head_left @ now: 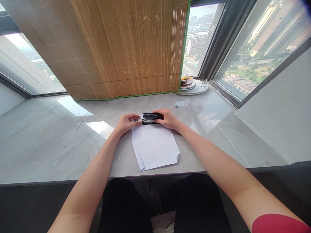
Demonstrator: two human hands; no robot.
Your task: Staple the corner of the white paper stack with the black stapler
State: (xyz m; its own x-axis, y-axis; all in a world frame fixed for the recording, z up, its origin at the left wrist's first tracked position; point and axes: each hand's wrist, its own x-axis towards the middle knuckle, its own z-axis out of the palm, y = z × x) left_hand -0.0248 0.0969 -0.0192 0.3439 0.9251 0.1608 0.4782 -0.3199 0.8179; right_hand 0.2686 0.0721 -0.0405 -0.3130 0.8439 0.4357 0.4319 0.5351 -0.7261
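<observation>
Head view: over grey counter [36, 145] by windows [264, 55], left hand [125, 123] and right hand [169, 119] grip a stapler [149, 116].

Wide room on both flanks of the counter [48, 139], tight in the middle.
From here I see open counter left of the left hand [126, 123] and right of the right hand [169, 118], as far as the wall [277, 116]. Between the hands the stapler [152, 118] plugs the gap. From the front edge there's a lane over the paper [154, 145], the arms [211, 152] fencing both sides, its turned-up corner a low snag. Behind, the blind [131, 48] closes off the middle; plates [190, 88] fill the back right corner.
</observation>
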